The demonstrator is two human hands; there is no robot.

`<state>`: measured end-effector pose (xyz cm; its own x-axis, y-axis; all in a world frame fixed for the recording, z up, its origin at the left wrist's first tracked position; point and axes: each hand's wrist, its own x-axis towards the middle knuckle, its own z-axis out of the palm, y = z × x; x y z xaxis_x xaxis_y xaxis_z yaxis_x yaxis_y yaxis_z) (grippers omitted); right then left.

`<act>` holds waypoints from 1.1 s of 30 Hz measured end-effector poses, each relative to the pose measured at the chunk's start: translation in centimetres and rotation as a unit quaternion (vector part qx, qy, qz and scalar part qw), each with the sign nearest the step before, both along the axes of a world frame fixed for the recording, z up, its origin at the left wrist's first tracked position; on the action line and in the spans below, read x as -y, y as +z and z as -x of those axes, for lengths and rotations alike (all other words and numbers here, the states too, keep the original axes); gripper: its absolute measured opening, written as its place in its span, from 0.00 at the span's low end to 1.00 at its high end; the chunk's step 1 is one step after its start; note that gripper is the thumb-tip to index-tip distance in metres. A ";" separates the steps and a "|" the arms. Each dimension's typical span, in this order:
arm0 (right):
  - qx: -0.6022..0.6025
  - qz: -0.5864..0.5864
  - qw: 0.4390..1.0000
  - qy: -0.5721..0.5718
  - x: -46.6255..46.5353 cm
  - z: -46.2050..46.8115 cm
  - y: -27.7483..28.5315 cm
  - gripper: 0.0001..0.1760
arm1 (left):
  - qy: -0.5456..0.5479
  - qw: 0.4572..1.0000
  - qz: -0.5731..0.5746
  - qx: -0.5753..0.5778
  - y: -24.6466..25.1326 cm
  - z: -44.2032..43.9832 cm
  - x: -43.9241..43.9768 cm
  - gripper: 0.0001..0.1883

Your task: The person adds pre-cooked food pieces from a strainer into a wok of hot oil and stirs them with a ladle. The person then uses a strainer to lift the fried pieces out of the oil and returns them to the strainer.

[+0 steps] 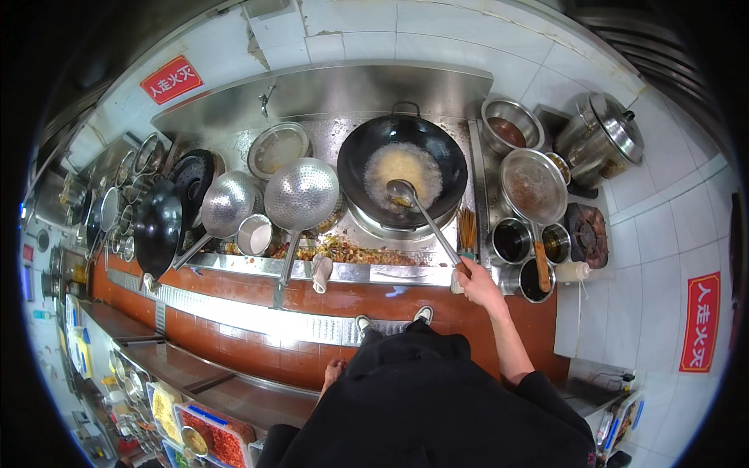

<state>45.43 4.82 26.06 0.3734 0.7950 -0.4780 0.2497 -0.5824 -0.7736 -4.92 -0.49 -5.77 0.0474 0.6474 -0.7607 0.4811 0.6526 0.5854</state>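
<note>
My right hand (481,283) is closed around the wooden grip of a long-handled metal ladle (436,228). The ladle's bowl rests in bubbling liquid, with a pale yellow mass (404,164) in it, inside a black two-handled wok (363,140) on the range. My left hand (335,371) hangs low beside my body, partly curled; whether it holds anything is unclear. Left of the wok, a large perforated metal strainer (301,194) lies over a container. A bamboo brush (467,229) stands at the wok's lower right.
A fine-mesh strainer (533,186) and sauce pots (511,241) stand right. Left are a second perforated strainer (228,203), a metal cup (254,235) and a tilted black wok (159,229). Food scraps (351,251) line the range's front. Behind me are food tubs (219,439).
</note>
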 end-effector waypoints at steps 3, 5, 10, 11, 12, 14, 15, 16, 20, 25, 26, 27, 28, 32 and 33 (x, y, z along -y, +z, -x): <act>0.077 -0.033 0.996 0.033 -0.6 0.2 -0.8 0.25 | -0.019 1.000 -0.013 -0.003 -2.5 1.3 1.4 0.15; 0.067 -0.039 0.997 0.028 -0.9 0.2 -1.2 0.24 | -0.054 0.995 0.032 -0.074 -3.5 2.0 2.1 0.18; -0.252 -0.003 0.966 -0.064 -1.7 -1.0 -1.4 0.12 | 0.001 0.999 0.030 -0.033 -2.8 2.1 2.7 0.20; -0.327 -0.004 0.940 -0.099 -1.7 -1.5 -1.3 0.10 | 0.010 0.997 0.061 -0.052 -2.3 1.8 2.6 0.20; -0.414 -0.016 0.901 -0.127 -1.8 -2.0 -1.2 0.09 | 0.000 0.998 0.036 -0.055 -1.7 1.6 2.3 0.20; -0.548 -0.012 0.809 -0.213 -1.8 -2.9 -0.9 0.07 | -0.016 0.994 0.042 -0.096 -0.3 1.0 1.8 0.20; -0.606 -0.028 0.771 -0.196 -1.9 -3.3 -0.7 0.07 | -0.012 0.996 0.031 -0.082 0.3 0.6 1.5 0.19; -0.646 -0.029 0.735 -0.206 -2.0 -3.6 -0.6 0.08 | -0.008 0.997 0.021 -0.071 0.9 0.3 1.1 0.19; -0.556 -0.084 0.814 -0.143 -3.7 -3.6 -0.2 0.08 | -0.035 0.996 0.002 -0.079 2.9 -0.9 0.1 0.19; -0.106 -0.094 0.990 -0.028 -6.2 -1.8 -0.8 0.26 | -0.030 0.997 -0.013 -0.067 4.1 -1.5 -0.6 0.19; 0.042 -0.079 0.996 -0.010 -6.4 -1.7 -0.9 0.32 | -0.031 0.997 -0.008 -0.073 4.2 -1.5 -0.6 0.18; 0.087 -0.092 0.992 -0.022 -6.3 -1.7 -0.9 0.32 | -0.018 0.998 -0.012 -0.051 4.1 -1.4 -0.6 0.18; 0.126 -0.106 0.986 -0.037 -6.1 -1.8 -0.9 0.31 | -0.005 0.999 -0.009 -0.042 4.0 -1.2 -0.4 0.18; 0.205 -0.078 0.974 -0.058 -5.4 -2.9 -1.3 0.32 | 0.016 0.999 -0.002 -0.046 2.8 -0.4 0.9 0.18; 0.216 -0.091 0.971 -0.054 -5.3 -3.1 -1.6 0.32 | -0.009 0.997 -0.004 -0.071 2.3 -0.1 1.1 0.18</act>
